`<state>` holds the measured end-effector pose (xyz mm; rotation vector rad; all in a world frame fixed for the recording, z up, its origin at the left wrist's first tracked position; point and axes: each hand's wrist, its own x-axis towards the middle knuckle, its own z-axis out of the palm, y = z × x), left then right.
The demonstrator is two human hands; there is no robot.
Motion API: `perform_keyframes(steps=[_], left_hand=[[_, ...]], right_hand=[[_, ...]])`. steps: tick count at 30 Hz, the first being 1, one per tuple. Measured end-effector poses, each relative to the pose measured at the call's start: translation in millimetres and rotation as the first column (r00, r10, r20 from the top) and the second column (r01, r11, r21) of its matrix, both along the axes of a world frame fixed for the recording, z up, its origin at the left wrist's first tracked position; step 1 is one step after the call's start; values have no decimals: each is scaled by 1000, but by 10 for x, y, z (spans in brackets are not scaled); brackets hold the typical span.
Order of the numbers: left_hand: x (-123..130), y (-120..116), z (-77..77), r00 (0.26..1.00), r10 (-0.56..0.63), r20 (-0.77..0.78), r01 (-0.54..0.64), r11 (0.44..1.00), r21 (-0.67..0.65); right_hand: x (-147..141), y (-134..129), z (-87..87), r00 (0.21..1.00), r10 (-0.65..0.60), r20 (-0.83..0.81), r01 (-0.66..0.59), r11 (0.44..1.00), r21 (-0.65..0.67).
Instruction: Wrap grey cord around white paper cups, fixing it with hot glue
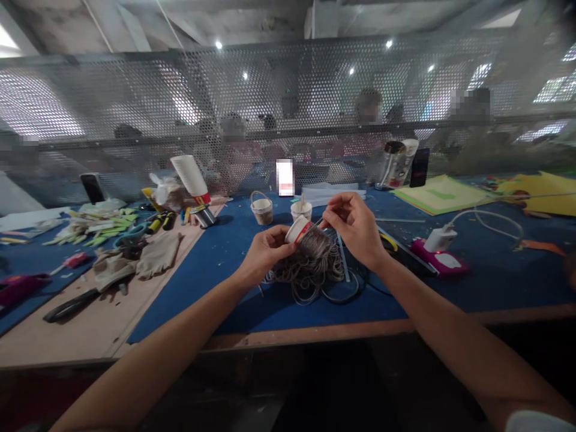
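My left hand (pixel 266 249) grips a white and red paper cup (pixel 297 230) by its rim, tilted on its side with its mouth toward the left. My right hand (pixel 351 223) pinches a strand of grey-brown cord (pixel 318 223) beside the cup's red band. Under both hands a loose heap of the same cord (pixel 310 267) lies on the blue mat, and some of it runs close to the cup's base. Just behind stand a small cord-wrapped cup with a handle (pixel 261 210) and a white cup with a stick in it (pixel 301 209).
At the back left leans a stack of paper cups (pixel 189 174). Work gloves (pixel 157 255), pliers and paper strips lie left. A lit phone (pixel 285 177) stands behind. To the right are a pink power strip (pixel 438 258) with a charger, yellow paper (pixel 445 193) and a bottle (pixel 390 165).
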<state>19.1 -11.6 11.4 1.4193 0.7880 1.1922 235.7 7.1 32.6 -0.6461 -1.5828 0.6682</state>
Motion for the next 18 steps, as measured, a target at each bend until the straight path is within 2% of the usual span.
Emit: perform_keyframes(steps=[10, 14, 18], left_hand=[[24, -9, 34, 998, 51, -27, -51, 998, 21], [25, -17, 35, 998, 48, -49, -46, 998, 54], [15, -29, 44, 999, 36, -28, -35, 999, 33]], right_hand=[[-21, -27, 15, 1000, 8, 3, -8, 1000, 10], [-13, -10, 3, 1000, -4, 13, 4, 1000, 4], [-9, 11, -14, 1000, -1, 14, 1, 1000, 2]])
